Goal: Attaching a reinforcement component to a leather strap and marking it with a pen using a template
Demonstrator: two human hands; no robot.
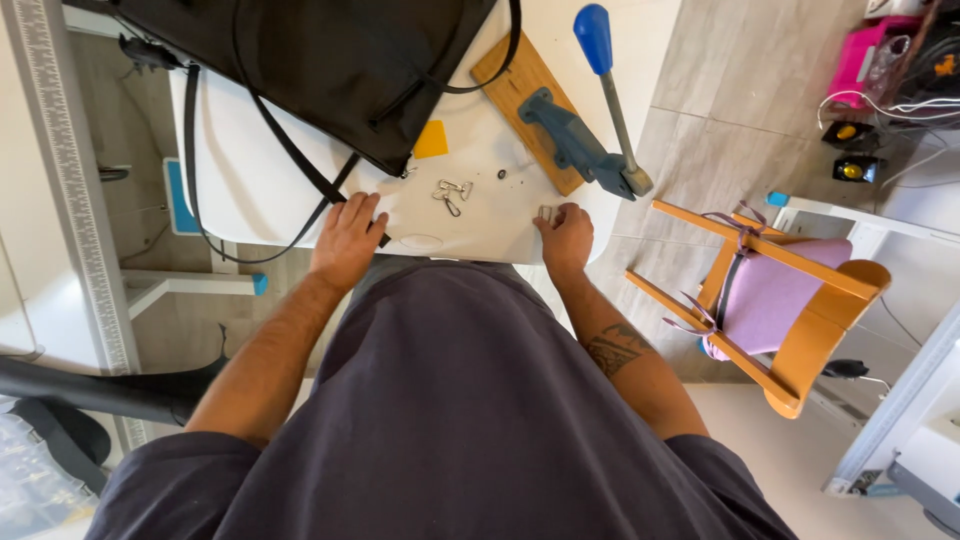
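Observation:
My left hand (347, 240) lies flat on a black strap (300, 165) at the near edge of the white table (250, 190), fingers spread. The strap runs up to a black bag (330, 60) lying at the table's far side. My right hand (566, 235) rests at the table's near right edge, fingertips pinching a small metal ring (546, 212). Between the hands lie metal clasps (452, 192) and a tiny dark piece (501, 173). A yellow patch (431, 140) sits beside the bag.
A blue hand press (580, 140) with a blue-knobbed lever (594, 35) stands on a wooden board (515, 85) at the table's far right. A wooden chair (790, 300) with a lilac cushion stands on the floor to the right. A ruler-marked edge (70, 180) runs along the left.

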